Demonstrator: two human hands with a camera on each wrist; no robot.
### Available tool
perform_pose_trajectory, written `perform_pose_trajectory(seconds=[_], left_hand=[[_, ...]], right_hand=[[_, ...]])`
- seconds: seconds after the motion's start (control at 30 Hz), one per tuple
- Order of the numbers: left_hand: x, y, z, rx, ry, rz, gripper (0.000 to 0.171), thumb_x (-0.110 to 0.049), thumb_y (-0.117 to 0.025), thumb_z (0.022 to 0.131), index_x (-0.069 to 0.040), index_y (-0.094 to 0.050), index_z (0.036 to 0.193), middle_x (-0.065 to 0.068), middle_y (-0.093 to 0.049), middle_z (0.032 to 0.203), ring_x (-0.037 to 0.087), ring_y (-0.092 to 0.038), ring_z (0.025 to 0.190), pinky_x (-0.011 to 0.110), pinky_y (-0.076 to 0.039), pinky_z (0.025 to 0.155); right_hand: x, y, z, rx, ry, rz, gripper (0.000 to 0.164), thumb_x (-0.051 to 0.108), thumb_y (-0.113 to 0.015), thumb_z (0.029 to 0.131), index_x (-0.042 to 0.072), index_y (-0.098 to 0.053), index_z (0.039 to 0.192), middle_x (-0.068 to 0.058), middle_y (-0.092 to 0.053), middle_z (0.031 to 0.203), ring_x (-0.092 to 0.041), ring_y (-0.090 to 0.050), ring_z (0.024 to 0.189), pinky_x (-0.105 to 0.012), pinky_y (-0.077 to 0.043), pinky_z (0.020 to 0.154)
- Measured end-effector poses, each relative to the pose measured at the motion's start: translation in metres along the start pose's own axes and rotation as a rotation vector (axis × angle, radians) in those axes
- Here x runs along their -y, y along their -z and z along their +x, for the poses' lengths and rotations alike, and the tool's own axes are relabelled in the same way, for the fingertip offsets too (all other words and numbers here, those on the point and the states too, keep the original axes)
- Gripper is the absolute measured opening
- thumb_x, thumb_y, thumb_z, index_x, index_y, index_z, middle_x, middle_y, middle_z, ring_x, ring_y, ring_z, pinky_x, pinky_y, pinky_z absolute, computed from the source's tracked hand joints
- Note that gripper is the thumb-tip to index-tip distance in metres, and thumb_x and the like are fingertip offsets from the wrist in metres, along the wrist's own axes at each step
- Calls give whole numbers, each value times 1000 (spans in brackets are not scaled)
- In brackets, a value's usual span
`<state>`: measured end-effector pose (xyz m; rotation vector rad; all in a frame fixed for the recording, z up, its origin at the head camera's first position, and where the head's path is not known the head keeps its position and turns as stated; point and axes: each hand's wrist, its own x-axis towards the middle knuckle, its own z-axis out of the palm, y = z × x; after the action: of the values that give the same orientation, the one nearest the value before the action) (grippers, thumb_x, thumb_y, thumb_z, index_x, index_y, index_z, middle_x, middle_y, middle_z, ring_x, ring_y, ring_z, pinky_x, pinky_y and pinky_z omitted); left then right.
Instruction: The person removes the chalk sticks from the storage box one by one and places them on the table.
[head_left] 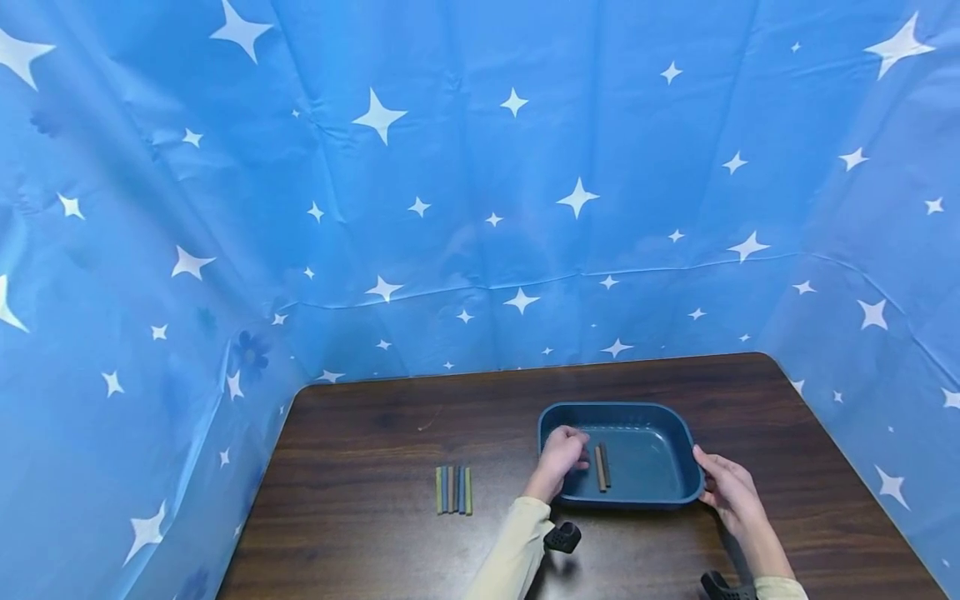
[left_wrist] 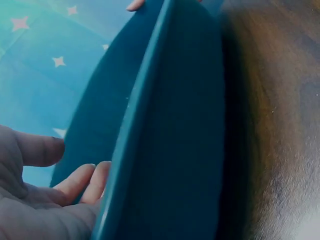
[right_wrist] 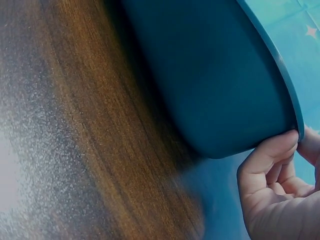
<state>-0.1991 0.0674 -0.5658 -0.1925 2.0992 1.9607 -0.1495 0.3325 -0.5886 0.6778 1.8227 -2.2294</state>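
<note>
A dark blue rectangular tray (head_left: 645, 503) stands on the table. Two brown sticks (head_left: 602, 468) lie side by side in it, left of its middle. My left hand (head_left: 562, 457) reaches over the tray's left part, beside the sticks. In the left wrist view its thumb (left_wrist: 42, 150) is apart from the bent fingers (left_wrist: 80, 184), with nothing seen between them; the near wall hides part of the fingers. At the tray's right end, my right hand (head_left: 731, 487) pinches the rim between thumb and fingers, also seen in the right wrist view (right_wrist: 280, 185).
To the left of the tray, several short sticks (head_left: 453, 490) in green, blue and brown lie in a neat row on the dark wooden table (head_left: 360, 450). A blue curtain (head_left: 480, 250) with white stars hangs behind the table and along both sides.
</note>
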Motion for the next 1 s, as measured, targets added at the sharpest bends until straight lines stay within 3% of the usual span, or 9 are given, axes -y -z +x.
perform_pose_trajectory(seconds=[0.2, 0.4, 0.53, 0.73, 1.0], left_hand=[[3, -8, 2, 22, 71, -40, 10, 2, -55, 96, 7, -64, 99, 17, -66, 97, 16, -59, 76, 32, -61, 73], [8, -12, 7, 1, 64, 5, 5, 4, -57, 94, 5, -62, 95, 11, -63, 87, 16, -59, 74, 32, -61, 71], [12, -15, 11, -44, 27, 116, 12, 10, -55, 89, 1, -60, 82, 4, -56, 74, 15, -60, 65, 31, -61, 62], [13, -23, 17, -88, 13, 298, 43, 10, -64, 83, -16, -44, 56, -4, -46, 56, 16, -64, 50, 28, -58, 50], [16, -30, 18, -113, -44, 388, 17, 11, -70, 80, -3, -61, 81, 5, -59, 70, 27, -70, 53, 26, -55, 44]], right_hand=[[0, -1, 2, 4, 8, -21, 29, 29, -58, 108, 17, -63, 82, 6, -57, 74, -5, -58, 67, -19, -53, 58], [1, -3, 3, -17, -9, -37, 27, 30, -58, 108, 15, -62, 86, 5, -56, 77, -6, -58, 68, -20, -54, 59], [1, -3, 2, -11, -3, -33, 27, 30, -58, 108, 14, -62, 87, 5, -57, 77, -7, -58, 68, -20, -54, 59], [2, -3, 0, -16, 8, -17, 28, 30, -57, 108, 15, -62, 85, 5, -57, 75, -6, -58, 67, -19, -53, 58], [0, -1, -2, -10, 6, 0, 30, 30, -57, 108, 15, -62, 83, 4, -57, 75, -7, -58, 67, -20, -53, 60]])
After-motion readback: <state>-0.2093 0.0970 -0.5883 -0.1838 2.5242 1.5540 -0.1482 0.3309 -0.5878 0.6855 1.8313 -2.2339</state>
